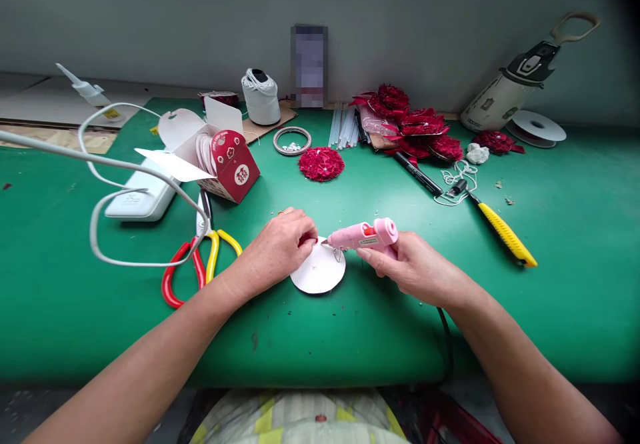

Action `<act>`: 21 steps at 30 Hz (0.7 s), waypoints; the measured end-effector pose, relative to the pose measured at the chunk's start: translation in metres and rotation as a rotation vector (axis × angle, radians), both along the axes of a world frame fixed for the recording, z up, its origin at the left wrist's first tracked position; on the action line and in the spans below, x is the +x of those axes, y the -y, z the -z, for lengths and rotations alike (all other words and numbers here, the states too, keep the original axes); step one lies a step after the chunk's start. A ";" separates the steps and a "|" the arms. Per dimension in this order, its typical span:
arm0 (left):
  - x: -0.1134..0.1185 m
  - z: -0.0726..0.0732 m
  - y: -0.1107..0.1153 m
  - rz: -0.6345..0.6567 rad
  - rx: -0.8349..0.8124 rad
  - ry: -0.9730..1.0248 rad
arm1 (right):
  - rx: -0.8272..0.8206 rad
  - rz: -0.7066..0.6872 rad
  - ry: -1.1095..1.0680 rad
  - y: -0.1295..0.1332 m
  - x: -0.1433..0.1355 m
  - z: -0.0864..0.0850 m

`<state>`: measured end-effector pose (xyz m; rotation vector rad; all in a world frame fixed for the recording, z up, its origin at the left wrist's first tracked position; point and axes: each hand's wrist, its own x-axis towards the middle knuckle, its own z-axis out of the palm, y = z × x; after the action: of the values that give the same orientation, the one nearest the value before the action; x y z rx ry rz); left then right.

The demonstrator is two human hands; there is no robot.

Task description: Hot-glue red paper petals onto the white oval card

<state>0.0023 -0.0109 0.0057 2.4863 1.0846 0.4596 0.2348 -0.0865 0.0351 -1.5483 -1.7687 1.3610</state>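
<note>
A round white paper disc (319,272) lies flat on the green table in front of me. My left hand (286,244) rests at its upper left edge, thumb and fingers pinched together. A small red piece (317,240) peeks out at those fingertips, mostly hidden. My right hand (417,264) is wrapped around the handle of a pink hot glue gun (364,236). Its nozzle points left, at the disc's top edge beside my left fingertips. A thin wire loop shows under the gun, by the disc's right edge.
Pliers (220,244) and scissors (183,264) lie left, beside a red box (235,167) and a white cable (95,231). Beyond the disc are a red flower (321,164) and a tape roll (277,141). Right lie a marker (417,174) and a yellow cutter (505,231).
</note>
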 end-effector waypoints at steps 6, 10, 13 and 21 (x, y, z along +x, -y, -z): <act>-0.001 0.001 0.000 0.009 0.028 0.019 | 0.018 0.040 -0.025 -0.005 -0.003 0.007; -0.001 0.002 0.001 0.010 0.041 0.045 | 0.026 0.023 0.008 -0.009 -0.007 0.006; -0.001 0.002 0.001 -0.002 0.034 0.051 | 0.026 -0.004 0.025 -0.009 -0.008 0.001; 0.000 0.000 0.001 -0.008 0.008 0.083 | 0.006 -0.022 0.007 -0.005 -0.001 0.000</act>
<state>0.0027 -0.0117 0.0055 2.4468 1.0625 0.5657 0.2343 -0.0810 0.0351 -1.5363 -1.7978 1.3611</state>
